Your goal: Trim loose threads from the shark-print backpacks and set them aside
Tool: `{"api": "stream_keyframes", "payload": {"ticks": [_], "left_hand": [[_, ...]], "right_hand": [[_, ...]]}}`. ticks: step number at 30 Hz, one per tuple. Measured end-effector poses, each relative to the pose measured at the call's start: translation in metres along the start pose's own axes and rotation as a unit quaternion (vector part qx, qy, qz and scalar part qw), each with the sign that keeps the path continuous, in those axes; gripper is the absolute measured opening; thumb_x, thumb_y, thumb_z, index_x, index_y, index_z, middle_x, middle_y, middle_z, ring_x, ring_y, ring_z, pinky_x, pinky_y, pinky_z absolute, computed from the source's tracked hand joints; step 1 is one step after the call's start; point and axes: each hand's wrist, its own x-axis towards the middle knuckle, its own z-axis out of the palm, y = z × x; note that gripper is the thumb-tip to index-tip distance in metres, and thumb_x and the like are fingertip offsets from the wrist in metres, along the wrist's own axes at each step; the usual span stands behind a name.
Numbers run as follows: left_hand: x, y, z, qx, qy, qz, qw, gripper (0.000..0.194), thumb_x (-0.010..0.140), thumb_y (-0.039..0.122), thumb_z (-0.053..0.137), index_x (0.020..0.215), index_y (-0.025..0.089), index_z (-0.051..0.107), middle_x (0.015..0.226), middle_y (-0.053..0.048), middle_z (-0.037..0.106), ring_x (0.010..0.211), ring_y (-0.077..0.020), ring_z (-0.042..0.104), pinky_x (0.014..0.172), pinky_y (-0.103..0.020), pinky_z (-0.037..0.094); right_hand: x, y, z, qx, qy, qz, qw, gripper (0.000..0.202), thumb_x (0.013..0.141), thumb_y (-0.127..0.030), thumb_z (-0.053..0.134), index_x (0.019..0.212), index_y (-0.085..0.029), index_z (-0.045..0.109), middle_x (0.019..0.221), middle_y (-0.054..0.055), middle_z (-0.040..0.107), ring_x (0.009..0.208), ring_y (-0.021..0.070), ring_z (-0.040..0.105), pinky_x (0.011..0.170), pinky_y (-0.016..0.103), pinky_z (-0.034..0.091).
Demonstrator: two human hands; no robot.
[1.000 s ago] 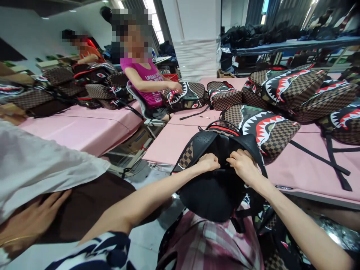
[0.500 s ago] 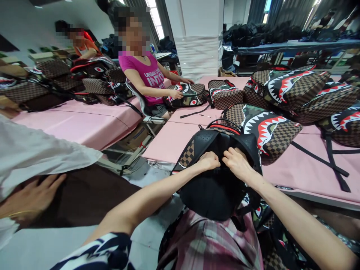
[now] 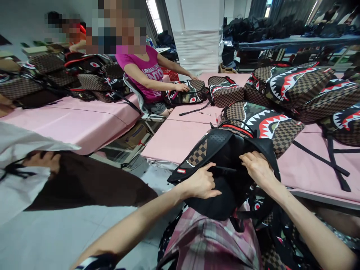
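Note:
An unzipped backpack with a black lining (image 3: 222,202) rests on my lap against the table edge, its opening facing me. At the left of the opening is my left hand (image 3: 201,183), its thumb and fingers apart, touching the lining. My right hand (image 3: 257,167) is at the right side of the opening, its fingers bent together in a pinch on the black edge or lining. A checkered panel (image 3: 197,153) shows on the backpack's left side. Just behind it lies another checkered backpack with a shark-mouth print (image 3: 264,122).
Several printed backpacks (image 3: 298,84) are piled on the pink table (image 3: 168,140) at the right. Across it a seated person in a pink shirt (image 3: 149,71) handles a backpack. A person in white and brown (image 3: 92,182) stands close at my left. Black straps trail over the table.
My hands have moved apart and the backpack's opening is wider. My left hand has lowered and its fingers have spread. The person at the left has shifted, with more brown cloth now showing.

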Motion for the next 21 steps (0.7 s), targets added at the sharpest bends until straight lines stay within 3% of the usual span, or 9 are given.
{"api": "stream_keyframes", "payload": {"ticks": [5,8,10,12,14,16,19,21], "left_hand": [[0.004,-0.005,0.004,0.039,-0.006,0.006,0.999,0.041,0.084,0.042,0.047,0.053,0.017,0.061,0.046,0.001,0.057,0.053,-0.0122,0.053,0.105,-0.043,0.026],[0.009,-0.013,0.003,0.051,-0.003,-0.007,0.999,0.031,0.086,0.032,0.045,0.066,0.016,0.061,0.061,-0.002,0.062,0.064,-0.0134,0.057,0.103,-0.039,0.03],[0.018,-0.021,0.008,0.025,0.023,-0.045,0.998,0.02,0.087,0.022,0.041,0.085,0.015,0.06,0.074,-0.002,0.064,0.072,-0.0127,0.059,0.1,-0.036,0.033],[0.032,-0.031,0.017,0.001,0.054,-0.102,0.993,0.024,0.084,0.013,0.038,0.102,0.015,0.054,0.077,-0.001,0.064,0.072,-0.012,0.06,0.098,-0.035,0.034],[0.05,-0.045,0.03,-0.001,0.073,-0.162,0.984,0.033,0.079,0.006,0.038,0.109,0.013,0.051,0.076,-0.002,0.063,0.072,-0.0128,0.06,0.1,-0.036,0.033],[0.07,-0.062,0.043,-0.002,0.075,-0.207,0.975,0.037,0.076,0.004,0.039,0.109,0.013,0.051,0.078,-0.003,0.063,0.076,-0.0142,0.06,0.102,-0.038,0.03],[0.088,-0.096,0.053,-0.036,0.057,-0.258,0.964,0.04,0.077,0.007,0.041,0.116,0.014,0.05,0.091,-0.006,0.063,0.089,-0.0175,0.059,0.106,-0.047,0.023],[0.082,-0.121,0.051,-0.076,0.049,-0.28,0.956,0.043,0.078,0.009,0.042,0.119,0.015,0.049,0.107,-0.008,0.06,0.103,-0.0196,0.055,0.107,-0.049,0.021]], "right_hand": [[-0.003,-0.003,-0.006,0.107,0.037,0.053,0.992,0.019,0.084,-0.02,0.051,0.101,-0.018,0.06,0.084,0.005,0.061,0.083,0.0206,0.052,0.072,0.03,0.042],[-0.003,-0.012,-0.015,0.289,0.051,0.122,0.948,0.021,0.081,-0.027,0.055,0.1,-0.02,0.061,0.085,0.004,0.062,0.079,0.0181,0.056,0.071,0.03,0.044],[-0.001,-0.019,-0.023,0.414,0.044,0.186,0.89,0.023,0.076,-0.031,0.061,0.096,-0.021,0.062,0.084,0.002,0.063,0.074,0.0168,0.056,0.068,0.03,0.044],[0.0,-0.026,-0.031,0.532,0.055,0.241,0.81,0.026,0.072,-0.035,0.065,0.093,-0.021,0.063,0.081,0.001,0.062,0.07,0.0153,0.055,0.065,0.03,0.043],[-0.003,-0.031,-0.04,0.635,0.097,0.27,0.718,0.029,0.07,-0.039,0.067,0.092,-0.02,0.062,0.075,0.0,0.058,0.063,0.0127,0.051,0.058,0.028,0.041],[-0.013,-0.031,-0.046,0.69,0.157,0.29,0.644,0.031,0.068,-0.04,0.069,0.09,-0.02,0.06,0.067,-0.002,0.051,0.057,0.0103,0.046,0.052,0.025,0.036],[-0.042,-0.026,-0.037,0.693,0.251,0.35,0.579,0.028,0.064,-0.035,0.074,0.08,-0.018,0.059,0.057,-0.006,0.038,0.049,0.0061,0.036,0.045,0.021,0.029],[-0.07,-0.025,-0.017,0.673,0.29,0.412,0.542,0.024,0.065,-0.032,0.073,0.069,-0.017,0.055,0.05,-0.01,0.027,0.042,0.0033,0.024,0.04,0.019,0.021]]}}
